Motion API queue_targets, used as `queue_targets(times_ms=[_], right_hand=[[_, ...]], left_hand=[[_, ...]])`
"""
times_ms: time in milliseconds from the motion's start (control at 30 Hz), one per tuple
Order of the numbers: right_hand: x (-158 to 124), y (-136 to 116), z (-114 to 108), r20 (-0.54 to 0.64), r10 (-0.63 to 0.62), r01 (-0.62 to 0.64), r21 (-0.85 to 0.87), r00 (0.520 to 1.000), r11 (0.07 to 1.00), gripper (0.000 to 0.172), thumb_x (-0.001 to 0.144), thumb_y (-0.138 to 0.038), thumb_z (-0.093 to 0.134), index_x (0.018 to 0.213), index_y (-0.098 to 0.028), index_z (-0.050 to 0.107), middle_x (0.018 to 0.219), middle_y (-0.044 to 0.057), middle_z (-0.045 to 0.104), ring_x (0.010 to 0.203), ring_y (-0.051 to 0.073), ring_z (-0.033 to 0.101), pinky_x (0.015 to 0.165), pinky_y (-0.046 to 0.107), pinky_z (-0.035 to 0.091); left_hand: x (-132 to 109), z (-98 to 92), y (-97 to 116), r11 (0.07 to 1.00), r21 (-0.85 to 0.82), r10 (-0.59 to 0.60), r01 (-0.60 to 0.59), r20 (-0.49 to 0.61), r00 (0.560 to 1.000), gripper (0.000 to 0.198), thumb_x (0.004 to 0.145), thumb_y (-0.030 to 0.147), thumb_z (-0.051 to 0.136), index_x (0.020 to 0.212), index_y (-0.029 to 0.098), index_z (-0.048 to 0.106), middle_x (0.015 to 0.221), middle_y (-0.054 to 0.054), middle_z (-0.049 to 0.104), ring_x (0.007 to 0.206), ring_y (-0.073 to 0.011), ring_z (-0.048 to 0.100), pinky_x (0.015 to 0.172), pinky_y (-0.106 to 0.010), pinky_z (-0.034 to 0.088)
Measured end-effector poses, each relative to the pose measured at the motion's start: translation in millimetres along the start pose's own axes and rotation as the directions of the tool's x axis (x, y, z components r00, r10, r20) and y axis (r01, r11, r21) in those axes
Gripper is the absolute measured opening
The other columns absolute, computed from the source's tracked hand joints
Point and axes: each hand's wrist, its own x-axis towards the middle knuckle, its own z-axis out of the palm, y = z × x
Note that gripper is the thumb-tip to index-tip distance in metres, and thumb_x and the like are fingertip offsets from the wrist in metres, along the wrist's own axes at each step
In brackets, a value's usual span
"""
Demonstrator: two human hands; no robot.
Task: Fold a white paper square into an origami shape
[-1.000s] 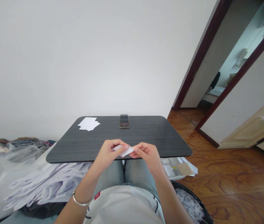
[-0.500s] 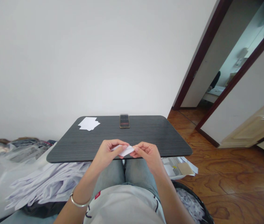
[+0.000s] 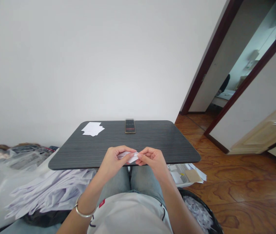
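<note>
The left fingers and right fingers pinch a folded white paper together; even pressure keeps it steady above the table.

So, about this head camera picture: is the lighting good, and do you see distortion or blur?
In the head view, the wide lens makes the door frame lean strongly; the top right corner falls dark; soft light leaves no hard glare on the dark table; the left hand, right hand and folded white paper look fairly sharp.
</note>
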Motion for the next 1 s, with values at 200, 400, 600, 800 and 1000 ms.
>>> queue_targets(times_ms=[200, 400, 600, 800, 1000], right_hand=[[0.2, 1.0, -0.1, -0.022, -0.007, 0.007, -0.002, 1.000, 1.000, 0.022, 0.060, -0.033, 0.072, 0.063, -0.014, 0.063, 0.053, 0.002, 0.067, 0.050, 0.014, 0.064, 0.048, 0.022, 0.052], [-1.1, 0.7, 1.6, -0.035, -0.026, 0.026, 0.000, 0.999, 1.000, 0.020, 0.063, -0.033, 0.071, 0.063, -0.014, 0.064, 0.054, 0.002, 0.067, 0.051, 0.013, 0.063, 0.050, 0.022, 0.053], [-2.8, -1.0, 0.6, -0.046, -0.055, 0.056, 0.041, 0.997, 0.998, 0.029, 0.072, -0.043, 0.060, 0.074, -0.015, 0.067, 0.062, 0.004, 0.069, 0.056, 0.014, 0.065, 0.053, 0.023, 0.054], [-1.4, 1.7, 1.2, -0.077, -0.096, 0.094, -0.033, 0.992, 0.995, 0.022, 0.065, -0.037, 0.068, 0.069, -0.016, 0.065, 0.059, 0.003, 0.068, 0.055, 0.015, 0.064, 0.052, 0.024, 0.053], [-1.5, 1.2, -0.5, -0.079, -0.094, 0.093, -0.023, 0.992, 0.995, 0.021, 0.068, -0.036, 0.066, 0.067, -0.016, 0.064, 0.058, 0.002, 0.068, 0.054, 0.013, 0.063, 0.053, 0.023, 0.052]], left_hand=[[0.3, 0.0, -1.1, 1.000, -0.022, -0.003, 0.003, 0.001, 1.000, 0.023, 0.070, 0.030, 0.060, 0.082, 0.012, 0.069, 0.072, -0.006, 0.068, 0.059, -0.0125, 0.058, 0.053, -0.020, 0.049], [1.5, -2.1, -2.1, 0.998, -0.065, -0.018, 0.019, 0.004, 1.000, 0.024, 0.069, 0.029, 0.062, 0.083, 0.011, 0.069, 0.074, -0.006, 0.068, 0.060, -0.0125, 0.058, 0.054, -0.020, 0.049], [3.1, -4.5, -4.0, 0.999, -0.053, -0.002, 0.000, -0.038, 0.999, 0.024, 0.070, 0.029, 0.061, 0.083, 0.011, 0.069, 0.068, -0.006, 0.067, 0.052, -0.0104, 0.056, 0.052, -0.020, 0.046], [3.7, -4.3, -6.0, 0.999, -0.054, 0.004, -0.006, -0.028, 1.000, 0.025, 0.071, 0.030, 0.061, 0.084, 0.011, 0.069, 0.069, -0.005, 0.067, 0.053, -0.0102, 0.055, 0.053, -0.020, 0.046], [3.4, -5.0, -7.3, 0.992, -0.126, 0.004, -0.001, 0.019, 1.000, 0.026, 0.073, 0.030, 0.058, 0.089, 0.011, 0.068, 0.078, -0.006, 0.067, 0.060, -0.0115, 0.057, 0.057, -0.021, 0.049]])
